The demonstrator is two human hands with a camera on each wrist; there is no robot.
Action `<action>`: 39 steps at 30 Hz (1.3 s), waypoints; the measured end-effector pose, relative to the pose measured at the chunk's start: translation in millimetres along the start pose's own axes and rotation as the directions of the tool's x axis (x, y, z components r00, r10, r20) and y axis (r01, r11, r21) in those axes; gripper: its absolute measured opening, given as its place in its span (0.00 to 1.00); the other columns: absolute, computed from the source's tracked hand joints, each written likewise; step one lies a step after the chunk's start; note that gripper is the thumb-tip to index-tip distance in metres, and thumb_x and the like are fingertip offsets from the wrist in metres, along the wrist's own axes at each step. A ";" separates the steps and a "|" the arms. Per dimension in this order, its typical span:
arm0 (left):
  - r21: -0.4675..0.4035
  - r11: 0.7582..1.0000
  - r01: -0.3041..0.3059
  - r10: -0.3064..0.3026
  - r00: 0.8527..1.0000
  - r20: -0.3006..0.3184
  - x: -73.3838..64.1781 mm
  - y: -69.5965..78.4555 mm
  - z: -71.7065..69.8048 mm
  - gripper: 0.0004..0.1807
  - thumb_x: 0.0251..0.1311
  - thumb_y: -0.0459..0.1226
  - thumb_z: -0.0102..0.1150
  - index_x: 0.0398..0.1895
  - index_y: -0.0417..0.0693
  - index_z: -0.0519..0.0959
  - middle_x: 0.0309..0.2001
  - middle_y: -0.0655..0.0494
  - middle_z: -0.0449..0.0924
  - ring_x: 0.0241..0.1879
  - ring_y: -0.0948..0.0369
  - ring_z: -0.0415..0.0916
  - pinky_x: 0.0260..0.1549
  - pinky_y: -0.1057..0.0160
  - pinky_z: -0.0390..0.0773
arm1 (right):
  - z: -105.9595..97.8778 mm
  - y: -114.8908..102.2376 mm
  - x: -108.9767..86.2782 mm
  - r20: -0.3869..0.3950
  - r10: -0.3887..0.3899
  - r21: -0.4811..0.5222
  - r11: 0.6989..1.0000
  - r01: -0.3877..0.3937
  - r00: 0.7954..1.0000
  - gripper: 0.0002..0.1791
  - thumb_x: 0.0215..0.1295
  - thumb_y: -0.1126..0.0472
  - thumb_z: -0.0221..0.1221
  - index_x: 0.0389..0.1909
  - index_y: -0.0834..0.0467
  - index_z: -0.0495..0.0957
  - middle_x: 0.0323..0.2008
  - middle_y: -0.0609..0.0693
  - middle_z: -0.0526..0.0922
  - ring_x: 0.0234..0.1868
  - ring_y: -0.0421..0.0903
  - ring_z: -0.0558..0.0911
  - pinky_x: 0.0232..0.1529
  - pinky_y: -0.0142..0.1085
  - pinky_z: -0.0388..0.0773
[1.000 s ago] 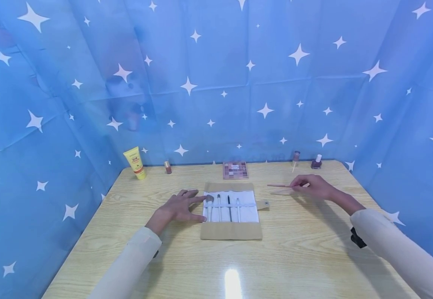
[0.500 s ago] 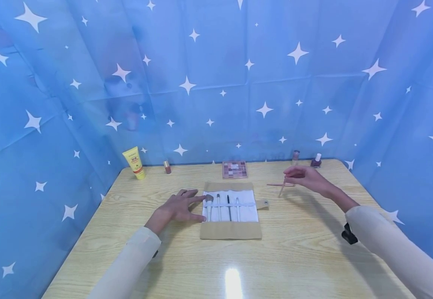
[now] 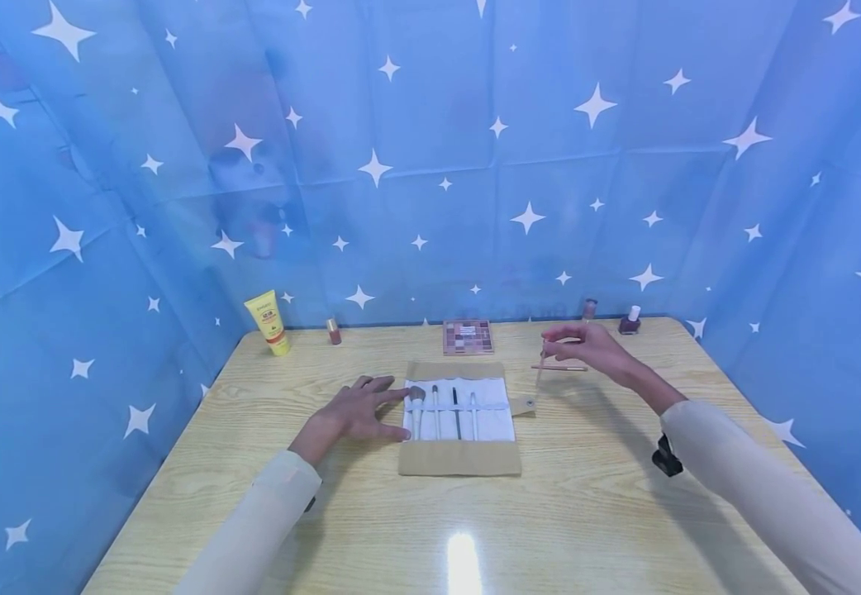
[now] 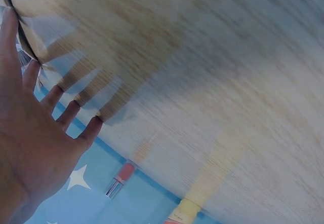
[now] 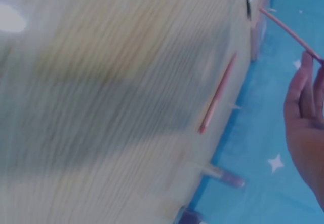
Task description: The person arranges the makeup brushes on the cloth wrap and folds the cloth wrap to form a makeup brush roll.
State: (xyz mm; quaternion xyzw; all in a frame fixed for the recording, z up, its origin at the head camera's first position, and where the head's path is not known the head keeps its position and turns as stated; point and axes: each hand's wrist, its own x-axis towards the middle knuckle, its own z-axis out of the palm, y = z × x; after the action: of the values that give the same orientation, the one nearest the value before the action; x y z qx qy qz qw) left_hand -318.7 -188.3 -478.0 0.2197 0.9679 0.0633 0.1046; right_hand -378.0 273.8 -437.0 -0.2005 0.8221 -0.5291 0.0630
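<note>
Head view: our right hand [image 3: 585, 351] pinches a slim stick [image 3: 541, 364] by its upper end, over the table's right half, lower end slanting down near the strap [image 3: 524, 406] of the brush roll [image 3: 460, 459]. Our left hand [image 3: 359, 411] has its fingers spread, grasping nothing, thumb and index tips at the roll's left edge. Four brushes sit under the roll's band. A pink pencil [image 3: 559, 368] lies just beyond the held stick.

We judge the stick light, stiff and smooth, apt to twist in a fingertip pinch; mid-shaft would steady it. The roll looks soft and floppy, best pressed at an edge.

Left wrist view: same spread fingers, nothing gripped, roll only partly in frame. Lipstick tube and yellow tube stand apart.

Right wrist view: fingertips hold the stick at one end, the rest sticking out; thumb placement we can't tell. Pencil lies loose on the table.
</note>
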 end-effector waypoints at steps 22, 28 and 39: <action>0.004 1.000 0.010 -0.010 1.000 0.013 0.7 -0.3 -1.4 0.49 0.57 0.75 0.56 0.81 0.76 0.58 0.84 0.55 0.49 0.81 0.46 0.46 0.75 0.36 0.54 | 58.5 -19.2 36.7 0.053 0.003 0.035 0.999 -0.005 0.999 0.19 0.74 0.61 0.63 0.61 0.66 0.80 0.55 0.66 0.84 0.53 0.65 0.86 0.59 0.65 0.77; 0.005 1.000 0.007 -0.007 1.000 0.011 1.8 -1.0 -1.1 0.49 0.57 0.75 0.56 0.81 0.76 0.59 0.84 0.55 0.49 0.81 0.46 0.46 0.75 0.36 0.55 | 71.4 -19.6 42.2 0.074 0.013 0.068 0.998 -0.018 0.997 0.19 0.75 0.62 0.62 0.61 0.67 0.79 0.53 0.67 0.84 0.54 0.70 0.83 0.59 0.65 0.77; -0.001 1.000 0.004 -0.004 1.000 0.003 0.3 0.2 -1.3 0.49 0.56 0.76 0.56 0.81 0.75 0.60 0.83 0.55 0.50 0.81 0.46 0.47 0.75 0.37 0.55 | 86.9 -11.5 49.5 0.095 0.017 0.050 0.999 -0.021 0.995 0.23 0.76 0.61 0.62 0.62 0.73 0.76 0.55 0.67 0.83 0.52 0.62 0.85 0.56 0.58 0.83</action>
State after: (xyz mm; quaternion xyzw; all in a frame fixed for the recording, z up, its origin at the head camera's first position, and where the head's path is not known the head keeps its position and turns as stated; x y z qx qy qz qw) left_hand -319.2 -188.1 -476.7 0.2180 0.9681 0.0633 0.1064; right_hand -392.7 176.7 -458.8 -0.2158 0.8063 -0.5392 0.1120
